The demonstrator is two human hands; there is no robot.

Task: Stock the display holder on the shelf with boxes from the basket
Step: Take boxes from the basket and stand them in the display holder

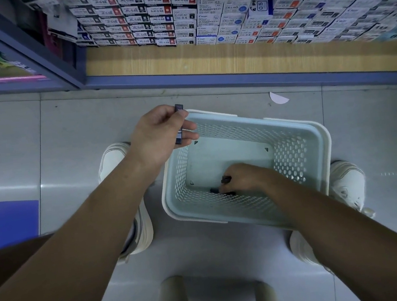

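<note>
A pale green perforated basket stands on the floor between my feet. My left hand hovers over its far left corner and grips a thin dark box between thumb and fingers. My right hand reaches down to the basket's bottom, fingers curled round a small dark box; another dark box lies beside it. The display holder cannot be told apart among the shelf stock.
A wooden shelf with a blue edge runs across the top, stacked with several rows of pen refill boxes. A white paper scrap lies on the tiled floor. My white shoes flank the basket. A blue mat lies left.
</note>
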